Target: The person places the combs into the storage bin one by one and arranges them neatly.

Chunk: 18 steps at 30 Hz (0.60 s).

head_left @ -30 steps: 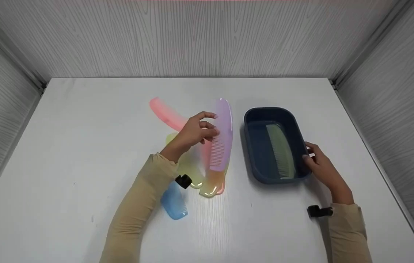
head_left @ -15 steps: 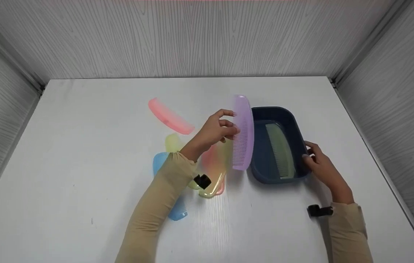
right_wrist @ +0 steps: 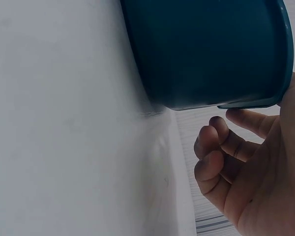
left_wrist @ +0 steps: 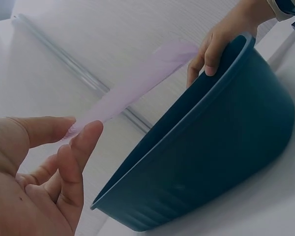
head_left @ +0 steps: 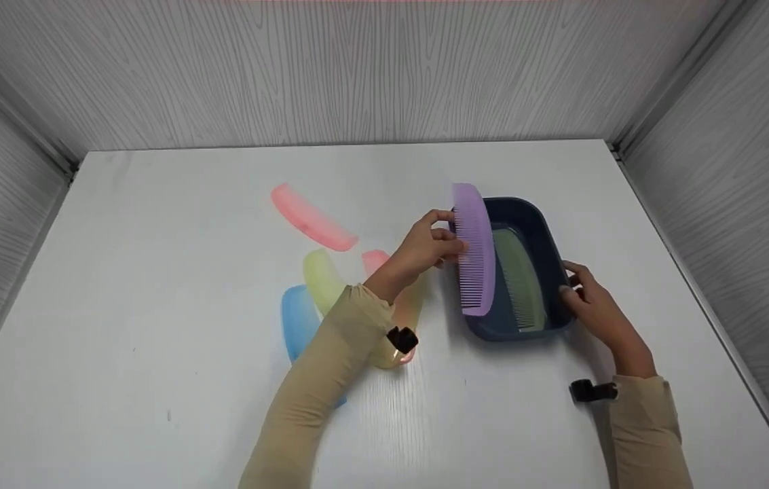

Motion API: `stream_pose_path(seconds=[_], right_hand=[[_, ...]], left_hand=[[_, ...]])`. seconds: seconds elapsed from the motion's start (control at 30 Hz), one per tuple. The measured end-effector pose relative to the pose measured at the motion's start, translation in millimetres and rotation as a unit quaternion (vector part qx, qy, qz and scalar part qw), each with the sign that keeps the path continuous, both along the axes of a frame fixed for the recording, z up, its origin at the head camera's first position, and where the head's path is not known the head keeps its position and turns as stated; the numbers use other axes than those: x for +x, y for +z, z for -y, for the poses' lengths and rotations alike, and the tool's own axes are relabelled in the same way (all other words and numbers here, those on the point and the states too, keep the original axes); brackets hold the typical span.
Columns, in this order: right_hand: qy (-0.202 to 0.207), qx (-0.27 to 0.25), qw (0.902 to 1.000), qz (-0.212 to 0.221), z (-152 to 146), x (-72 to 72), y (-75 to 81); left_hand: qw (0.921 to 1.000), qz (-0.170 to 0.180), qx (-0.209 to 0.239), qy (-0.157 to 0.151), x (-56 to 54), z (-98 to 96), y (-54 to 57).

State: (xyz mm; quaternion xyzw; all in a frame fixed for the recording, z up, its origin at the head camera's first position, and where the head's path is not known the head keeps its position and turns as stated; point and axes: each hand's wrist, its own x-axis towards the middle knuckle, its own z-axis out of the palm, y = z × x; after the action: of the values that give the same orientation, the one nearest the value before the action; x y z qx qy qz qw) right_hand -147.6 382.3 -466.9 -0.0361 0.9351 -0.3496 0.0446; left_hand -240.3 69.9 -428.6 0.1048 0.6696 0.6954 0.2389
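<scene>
My left hand (head_left: 425,246) pinches a purple comb (head_left: 476,255) by its toothed edge, holding it above the left side of a dark blue plastic tub (head_left: 550,234). In the left wrist view the thumb and fingertips meet on one edge of the pale purple comb (left_wrist: 137,86), beside the tub (left_wrist: 201,142). Inside the tub lies a green comb (head_left: 521,282). At the tub's right side my right hand (head_left: 591,305) grips the rim. The right wrist view shows the other fingers of this hand (right_wrist: 255,162) curled loosely outside the tub wall (right_wrist: 211,54).
Left of the tub, a pink comb (head_left: 313,219) lies apart on the white table (head_left: 153,285). Nearer are a blue comb (head_left: 299,319), a yellow comb (head_left: 322,275) and an overlapping pink comb (head_left: 376,259), partly hidden by my left arm. Grey panels (head_left: 357,75) enclose the table.
My left hand has carried the purple comb rightward, from above the loose combs to over the tub's left edge. The right hand and the tub stay in place.
</scene>
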Motion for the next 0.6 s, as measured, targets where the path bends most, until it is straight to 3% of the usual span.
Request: stream_pose_path(seconds=[0.3,0.6], right_hand=[[-0.009,-0.016,0.9998,0.007,0,-2.2,-3.0],[-0.007,-0.016,0.9998,0.003,-1,-2.0,-3.9]], left_hand=[[0.9998,0.017,-0.003,-0.004,0.8,-10.0,-6.5],[0.9989,0.001,-0.046,-0.009,1.0,-16.6,-9.8]])
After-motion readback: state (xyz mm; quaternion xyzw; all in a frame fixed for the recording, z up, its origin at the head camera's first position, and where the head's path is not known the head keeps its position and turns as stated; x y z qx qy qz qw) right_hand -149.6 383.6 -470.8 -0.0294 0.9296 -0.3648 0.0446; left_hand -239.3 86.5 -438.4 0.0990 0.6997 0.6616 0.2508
